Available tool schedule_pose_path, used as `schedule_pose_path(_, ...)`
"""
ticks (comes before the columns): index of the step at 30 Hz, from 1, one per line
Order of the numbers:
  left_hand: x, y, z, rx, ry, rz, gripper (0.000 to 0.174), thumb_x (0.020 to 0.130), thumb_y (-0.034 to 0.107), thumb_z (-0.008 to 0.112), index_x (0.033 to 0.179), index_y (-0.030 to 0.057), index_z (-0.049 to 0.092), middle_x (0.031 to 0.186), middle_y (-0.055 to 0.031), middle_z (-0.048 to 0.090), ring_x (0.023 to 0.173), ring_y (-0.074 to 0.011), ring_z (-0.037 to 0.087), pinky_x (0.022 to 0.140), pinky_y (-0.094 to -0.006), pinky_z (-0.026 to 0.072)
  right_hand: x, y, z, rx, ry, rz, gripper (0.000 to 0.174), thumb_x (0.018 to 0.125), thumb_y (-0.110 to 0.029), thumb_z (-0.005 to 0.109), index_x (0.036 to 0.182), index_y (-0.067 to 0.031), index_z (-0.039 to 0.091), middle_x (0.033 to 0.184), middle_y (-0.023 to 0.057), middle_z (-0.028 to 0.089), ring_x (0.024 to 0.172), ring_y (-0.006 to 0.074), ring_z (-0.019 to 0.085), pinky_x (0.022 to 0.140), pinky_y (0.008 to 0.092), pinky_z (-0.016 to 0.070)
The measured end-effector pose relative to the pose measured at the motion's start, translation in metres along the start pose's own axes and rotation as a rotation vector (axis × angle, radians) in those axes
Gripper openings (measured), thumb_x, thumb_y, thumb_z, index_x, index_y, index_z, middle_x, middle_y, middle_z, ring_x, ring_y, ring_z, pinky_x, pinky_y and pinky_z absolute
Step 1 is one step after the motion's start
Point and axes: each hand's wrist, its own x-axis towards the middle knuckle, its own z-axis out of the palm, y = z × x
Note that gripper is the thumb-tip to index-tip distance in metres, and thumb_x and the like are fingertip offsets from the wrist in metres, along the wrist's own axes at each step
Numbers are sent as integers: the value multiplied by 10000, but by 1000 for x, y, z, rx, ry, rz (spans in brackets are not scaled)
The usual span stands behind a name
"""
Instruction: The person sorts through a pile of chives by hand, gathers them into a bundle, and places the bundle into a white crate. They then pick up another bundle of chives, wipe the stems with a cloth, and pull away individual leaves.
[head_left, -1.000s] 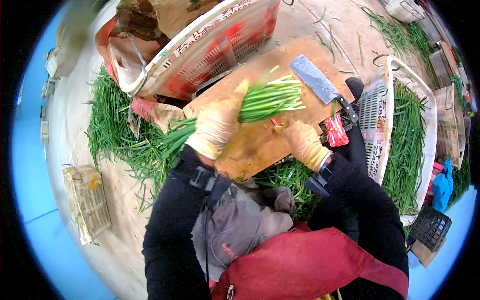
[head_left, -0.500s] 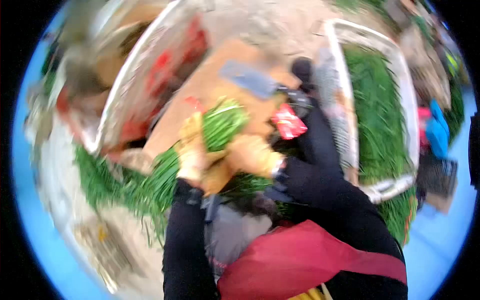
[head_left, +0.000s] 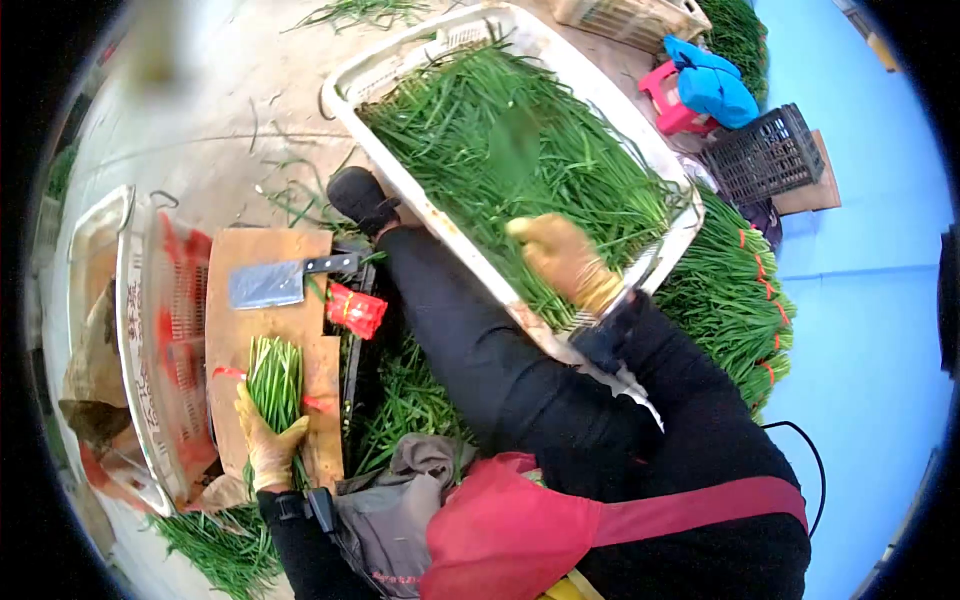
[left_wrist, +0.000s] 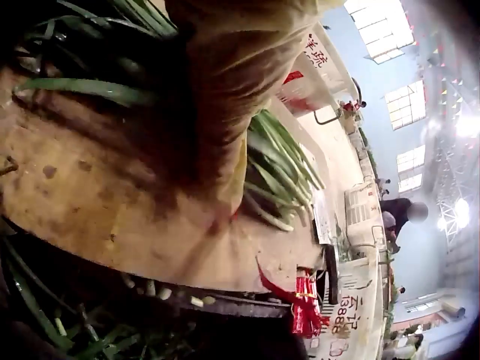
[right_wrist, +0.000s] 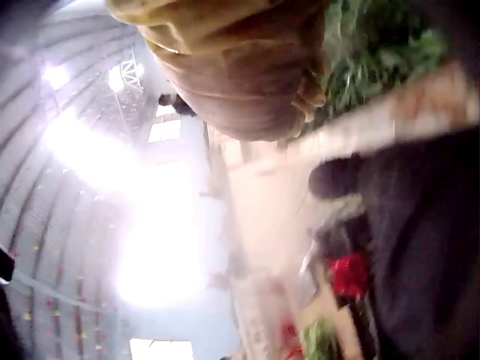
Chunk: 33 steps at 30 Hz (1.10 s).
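Observation:
A bundle of green chives (head_left: 274, 378) lies on a wooden board (head_left: 245, 330), cut ends pointing away from me. My gloved left hand (head_left: 268, 445) holds it near its lower part, thumb on one side and fingers on the other. Red tape (head_left: 320, 403) sticks out on both sides of the bundle. My gloved right hand (head_left: 565, 258) is over the near end of a white crate (head_left: 430, 205) of loose chives (head_left: 510, 150), fingers extended and nothing visible in them. In the right wrist view the glove (right_wrist: 232, 67) hides its fingertips.
A cleaver (head_left: 267, 285) rests at the board's far end, beside a packet of red strips (head_left: 355, 311). Left of the board stands another crate (head_left: 145, 350). Tied chive bundles (head_left: 730, 300) are stacked right of the white crate, near a black basket (head_left: 765, 152). My leg (head_left: 470, 330) lies between board and crate.
The head view has swung to the right. My right hand has left the bundle at the board and moved over the white crate. The left hand stays with the bundle.

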Motion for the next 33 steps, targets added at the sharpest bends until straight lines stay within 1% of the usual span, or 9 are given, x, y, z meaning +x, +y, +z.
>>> schedule_pose_path(5, -14, 3, -18, 46, 125, 131, 1180, 665, 287, 857, 1557, 41, 124, 1593, -228, 177, 1473, -382, 174, 1192, -452, 177, -28, 170, -55, -508, 165, 356, 500, 763, -178, 667, 1212, 28, 593, 1211, 229, 617, 1159, 368, 570, 1018, 407, 446)
schedule_pose_path(8, -28, 10, -31, -13, 161, 106, 1169, 674, 290, 850, 1556, 29, 128, 1594, -208, 192, 1477, -350, 180, 1192, -447, 176, -18, 209, -90, -588, -133, 784, 522, 734, -183, 673, 1174, 83, 584, 1173, 300, 617, 1127, 411, 591, 987, 427, 473)
schedule_pose_path(12, -57, 45, -38, -283, 171, 36, 1136, 756, 435, 808, 1555, 11, 121, 1603, -190, 174, 1484, -308, 163, 1198, -427, 146, -24, 252, -95, -531, -138, 907, 462, 736, -144, 728, 1128, 71, 611, 1135, 298, 640, 1106, 411, 618, 943, 422, 508)
schedule_pose_path(13, -60, 40, -40, -152, 169, 80, 1135, 778, 489, 784, 1555, 4, 112, 1607, -190, 166, 1487, -300, 153, 1197, -421, 135, -21, 256, -93, -557, -166, 984, 586, 712, -186, 794, 1192, 64, 569, 1186, 285, 624, 1136, 396, 608, 967, 411, 503)
schedule_pose_path(17, -76, 64, -37, -227, 146, 39, 1122, 786, 467, 784, 1555, 2, 112, 1610, -191, 158, 1487, -288, 148, 1198, -405, 130, -15, 245, -89, -580, -176, 1023, 951, 634, -306, 891, 1372, 55, 411, 1327, 263, 549, 1206, 374, 574, 1012, 389, 487)
schedule_pose_path(20, -85, 69, -26, -318, 117, -20, 1109, 796, 449, 783, 1557, 5, 110, 1610, -176, 170, 1484, -272, 157, 1198, -396, 125, -13, 236, -91, -606, -209, 1002, 1007, 631, -319, 894, 1412, 47, 375, 1322, 256, 557, 1195, 371, 584, 1008, 394, 491)
schedule_pose_path(25, -93, 78, -11, -312, 76, -7, 1050, 809, 310, 792, 1557, 6, 122, 1605, -186, 183, 1482, -277, 169, 1199, -389, 124, 3, 209, -106, -609, -475, 1049, 775, 677, -429, 840, 1266, 4, 581, 1338, 158, 572, 1214, 329, 577, 1007, 393, 483)
schedule_pose_path(28, -97, 80, -2, -362, 72, -32, 1033, 808, 268, 788, 1556, 4, 126, 1604, -192, 183, 1482, -278, 173, 1201, -388, 111, -8, 211, -93, -765, -365, 928, 785, 685, -412, 836, 1285, 13, 563, 1388, 176, 526, 1251, 307, 552, 1009, 397, 481)
schedule_pose_path(33, -100, 80, 3, -393, 57, -86, 957, 831, 115, 743, 1565, 39, 134, 1615, -149, 174, 1479, -249, 171, 1196, -374, 111, -9, 251, -86, -485, -355, 936, 744, 667, -266, 828, 1262, 80, 545, 1327, 281, 537, 1250, 349, 542, 1051, 357, 454)
